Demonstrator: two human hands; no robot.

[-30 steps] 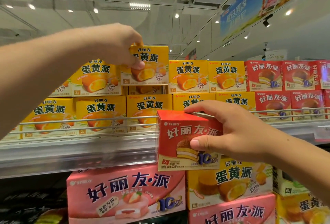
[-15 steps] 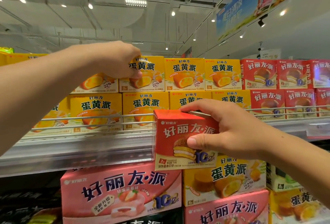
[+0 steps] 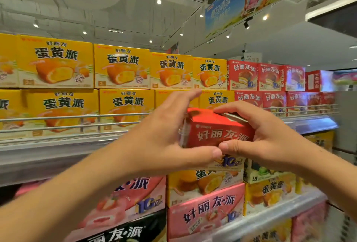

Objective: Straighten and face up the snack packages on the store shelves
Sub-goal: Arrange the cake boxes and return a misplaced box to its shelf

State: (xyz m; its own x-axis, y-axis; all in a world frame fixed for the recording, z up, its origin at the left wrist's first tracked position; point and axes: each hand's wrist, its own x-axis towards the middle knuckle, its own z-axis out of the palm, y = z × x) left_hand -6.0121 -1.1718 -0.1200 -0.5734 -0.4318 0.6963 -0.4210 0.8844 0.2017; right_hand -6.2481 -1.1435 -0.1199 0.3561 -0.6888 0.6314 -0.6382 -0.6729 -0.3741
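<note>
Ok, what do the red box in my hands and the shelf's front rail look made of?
Red box: likely glossy printed cardboard, given its sharp folded edges and open top flap. Rail: thin bright wire, probably polished or plated metal, judging by its silvery shine.

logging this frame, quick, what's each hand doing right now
Left hand: holding the red box, thumb under its front, fingers straight.
Right hand: holding the same box, fingers on top, thumb on front.

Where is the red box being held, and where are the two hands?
red box (image 3: 218, 135), head view, on its red front face.
left hand (image 3: 164, 139), head view, on the back of the hand.
right hand (image 3: 270, 141), head view, on the back of the hand.
</note>
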